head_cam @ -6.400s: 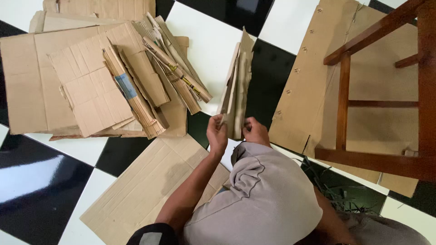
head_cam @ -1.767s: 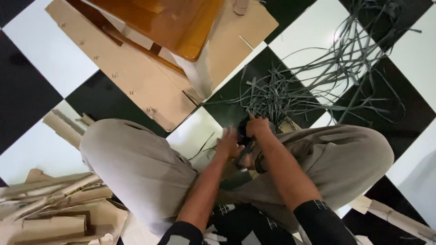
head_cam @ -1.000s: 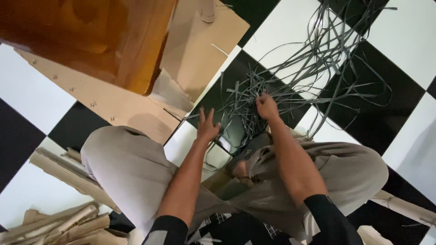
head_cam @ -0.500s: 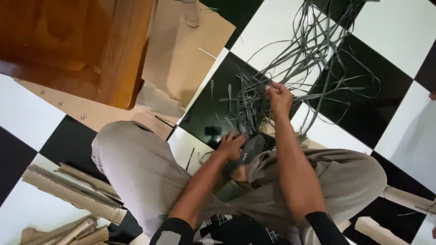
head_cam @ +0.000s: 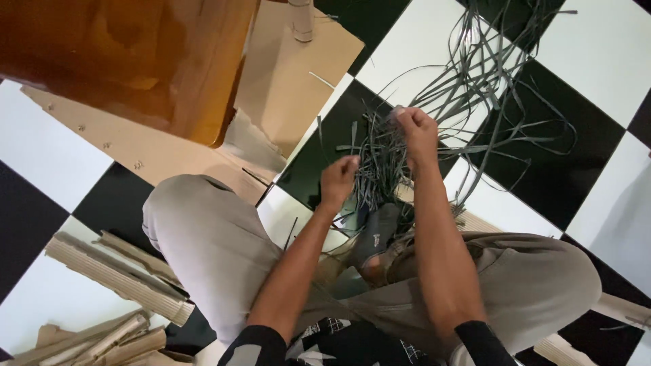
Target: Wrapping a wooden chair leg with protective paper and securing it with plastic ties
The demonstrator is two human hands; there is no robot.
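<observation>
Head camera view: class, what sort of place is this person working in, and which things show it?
Probably a home floor used as a craft workspace: a checkered tile floor, a wooden chair, flat cardboard sheets, and grey strips handled by the right hand and left hand.

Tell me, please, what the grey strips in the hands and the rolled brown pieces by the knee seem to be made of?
Grey strips: probably plastic strapping; thin, flat, springy curls, slight sheen. Rolled brown pieces: corrugated cardboard, matte, with ribbed fluting showing.

— What am I handling here?
— A loose tangle of thin grey plastic straps (head_cam: 475,102) sprawled over the black-and-white floor tiles; I've pinched one bunch (head_cam: 380,163) of them upright, its lower ends hanging.
</observation>
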